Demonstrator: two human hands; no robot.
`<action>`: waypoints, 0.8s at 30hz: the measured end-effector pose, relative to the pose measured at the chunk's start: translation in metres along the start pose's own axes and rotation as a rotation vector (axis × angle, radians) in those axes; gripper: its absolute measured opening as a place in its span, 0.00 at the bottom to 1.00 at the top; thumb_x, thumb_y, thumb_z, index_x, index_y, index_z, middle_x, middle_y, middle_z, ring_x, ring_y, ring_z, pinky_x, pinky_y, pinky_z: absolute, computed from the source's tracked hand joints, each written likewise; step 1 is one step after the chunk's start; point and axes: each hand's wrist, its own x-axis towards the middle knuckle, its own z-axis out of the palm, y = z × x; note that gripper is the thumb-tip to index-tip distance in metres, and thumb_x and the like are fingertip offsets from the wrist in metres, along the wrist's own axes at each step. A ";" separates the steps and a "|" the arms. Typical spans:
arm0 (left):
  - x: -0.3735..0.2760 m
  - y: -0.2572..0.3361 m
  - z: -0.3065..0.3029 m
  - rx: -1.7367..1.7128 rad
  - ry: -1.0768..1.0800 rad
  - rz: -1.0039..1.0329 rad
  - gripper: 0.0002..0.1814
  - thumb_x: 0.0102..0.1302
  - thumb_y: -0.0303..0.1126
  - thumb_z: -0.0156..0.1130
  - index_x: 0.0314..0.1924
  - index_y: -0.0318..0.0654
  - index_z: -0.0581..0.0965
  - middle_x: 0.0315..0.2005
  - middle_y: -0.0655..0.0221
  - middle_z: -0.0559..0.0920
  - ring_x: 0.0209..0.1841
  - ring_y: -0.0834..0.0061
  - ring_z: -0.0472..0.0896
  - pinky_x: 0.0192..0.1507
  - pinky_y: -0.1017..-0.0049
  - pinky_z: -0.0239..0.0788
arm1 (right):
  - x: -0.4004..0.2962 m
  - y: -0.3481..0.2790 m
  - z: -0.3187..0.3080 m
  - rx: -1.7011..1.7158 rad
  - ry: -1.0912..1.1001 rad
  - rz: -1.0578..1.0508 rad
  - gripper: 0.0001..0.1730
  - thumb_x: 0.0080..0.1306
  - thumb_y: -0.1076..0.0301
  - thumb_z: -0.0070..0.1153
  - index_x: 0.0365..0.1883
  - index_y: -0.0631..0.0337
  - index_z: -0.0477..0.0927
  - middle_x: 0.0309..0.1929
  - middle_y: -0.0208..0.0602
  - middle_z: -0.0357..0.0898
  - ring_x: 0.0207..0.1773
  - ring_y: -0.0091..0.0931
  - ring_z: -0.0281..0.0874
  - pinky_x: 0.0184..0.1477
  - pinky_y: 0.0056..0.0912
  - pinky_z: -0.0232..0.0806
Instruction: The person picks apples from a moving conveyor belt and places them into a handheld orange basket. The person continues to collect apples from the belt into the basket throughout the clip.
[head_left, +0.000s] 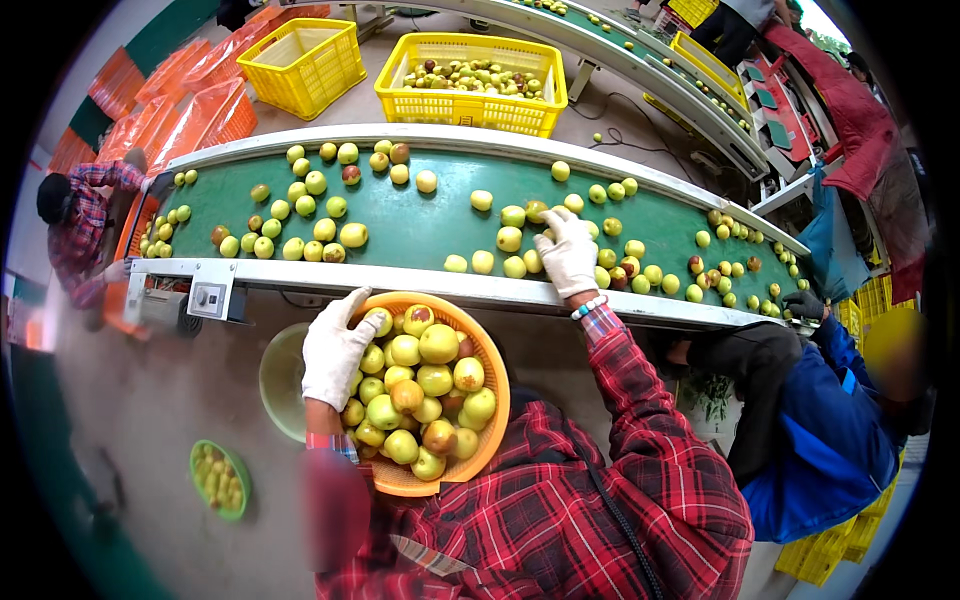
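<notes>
My left hand, in a white glove, rests on the left rim of an orange plastic basket heaped with yellow-green jujube-like fruits, some with brown patches. Its fingertips reach over the rim beside a fruit. My right hand, also in a white glove, is over the green conveyor belt among scattered fruits of the same kind. Its fingers are bent beside a brownish-green fruit; whether they grip anything is hidden. The basket is in front of my torso, on the near side of the belt.
The belt's near metal rail lies beyond the basket. A pale basin and a green basket of fruits are at the left. Yellow crates stand behind the belt. A person in blue sits at right; another works at the left end.
</notes>
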 end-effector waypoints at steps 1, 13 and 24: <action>-0.001 0.001 0.000 0.004 -0.001 -0.008 0.25 0.68 0.44 0.71 0.62 0.41 0.83 0.53 0.59 0.87 0.57 0.59 0.84 0.61 0.65 0.74 | 0.001 -0.010 0.002 0.008 -0.027 -0.022 0.19 0.63 0.63 0.67 0.53 0.49 0.85 0.56 0.38 0.84 0.57 0.43 0.81 0.59 0.46 0.75; 0.001 0.002 0.004 -0.043 -0.008 -0.038 0.26 0.69 0.44 0.71 0.63 0.41 0.82 0.53 0.61 0.87 0.57 0.61 0.85 0.61 0.66 0.73 | 0.024 -0.096 0.053 0.206 -0.223 -0.155 0.18 0.63 0.64 0.66 0.52 0.49 0.86 0.42 0.42 0.83 0.49 0.42 0.84 0.52 0.46 0.76; -0.001 -0.017 0.020 -0.599 0.006 0.040 0.27 0.84 0.46 0.52 0.66 0.27 0.78 0.61 0.58 0.84 0.63 0.69 0.81 0.68 0.70 0.70 | -0.036 -0.193 -0.061 0.776 -0.708 -0.602 0.29 0.63 0.65 0.69 0.62 0.59 0.76 0.59 0.47 0.79 0.63 0.47 0.76 0.66 0.48 0.69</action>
